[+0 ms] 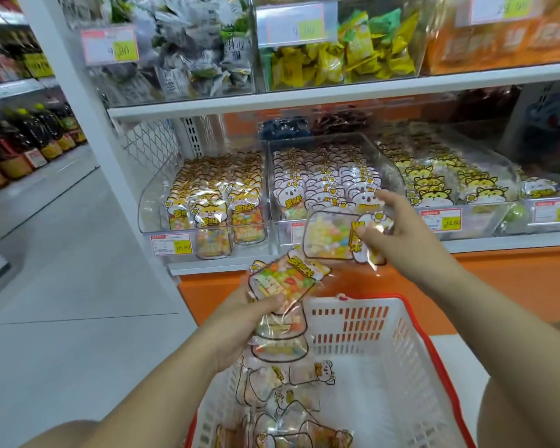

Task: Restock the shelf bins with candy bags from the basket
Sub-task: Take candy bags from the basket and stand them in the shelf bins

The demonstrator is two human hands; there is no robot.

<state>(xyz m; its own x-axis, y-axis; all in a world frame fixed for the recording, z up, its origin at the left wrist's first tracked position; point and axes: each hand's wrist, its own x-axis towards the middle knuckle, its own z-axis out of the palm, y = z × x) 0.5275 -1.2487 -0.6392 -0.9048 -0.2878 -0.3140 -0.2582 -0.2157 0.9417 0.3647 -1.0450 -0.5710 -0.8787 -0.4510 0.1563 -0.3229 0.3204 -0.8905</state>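
Note:
My right hand (390, 229) pinches a clear candy bag with a pink-white bear print (332, 236), held sideways just in front of the middle shelf bin (382, 156), which holds rows of the same bear bags. My left hand (249, 313) grips a small stack of candy bags (283, 286); the top one has an orange cat print. It hovers over the far left corner of the white basket with a red rim (398, 337). Several more candy bags (282, 389) lie in the basket's left side.
The left bin (152, 195) holds orange cat bags, the right bin (485, 218) yellow cat bags. Price tags hang on the bin fronts. Upper-shelf bins hold wrapped sweets (353, 56). An orange shelf base (498, 279) runs behind the basket. Bottles (23, 147) line an aisle at left.

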